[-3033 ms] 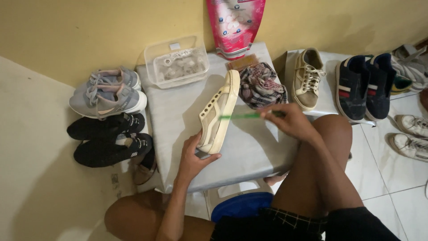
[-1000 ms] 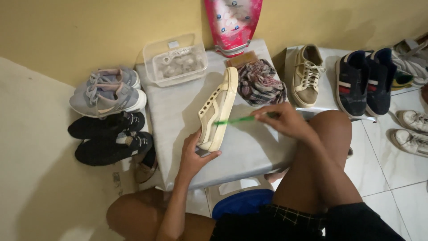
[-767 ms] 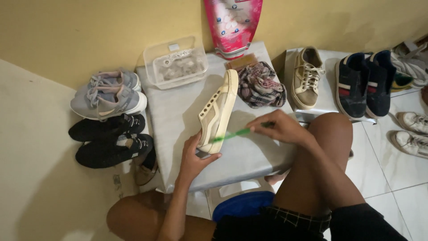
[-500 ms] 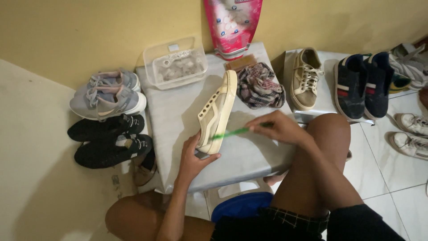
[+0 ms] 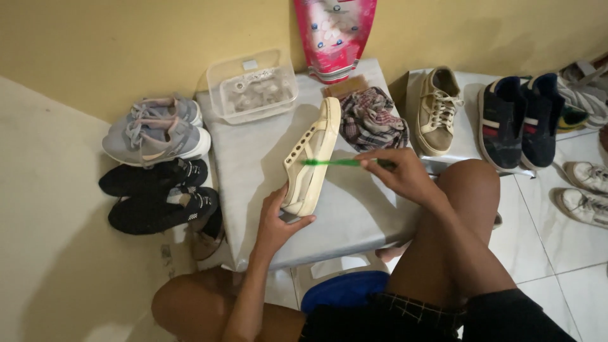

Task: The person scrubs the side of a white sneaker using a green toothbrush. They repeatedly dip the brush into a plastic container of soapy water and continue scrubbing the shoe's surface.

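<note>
Grey low table (image 5: 253, 164) against yellow wall (image 5: 126, 44). On it: clear plastic box (image 5: 252, 86) at back left, pink pouch (image 5: 334, 35) leaning on the wall, plaid cloth (image 5: 370, 119) bunched in front of it. Left of table on floor: grey sneakers (image 5: 155, 130), black shoes (image 5: 158, 193) just in front of them. Right: second low surface (image 5: 465, 107) with beige lace-up sneaker (image 5: 437, 111) and pair of navy sneakers (image 5: 522, 119). White shoes (image 5: 586, 190) on tiled floor at far right. Blue object (image 5: 345, 290) under table's near edge.
</note>
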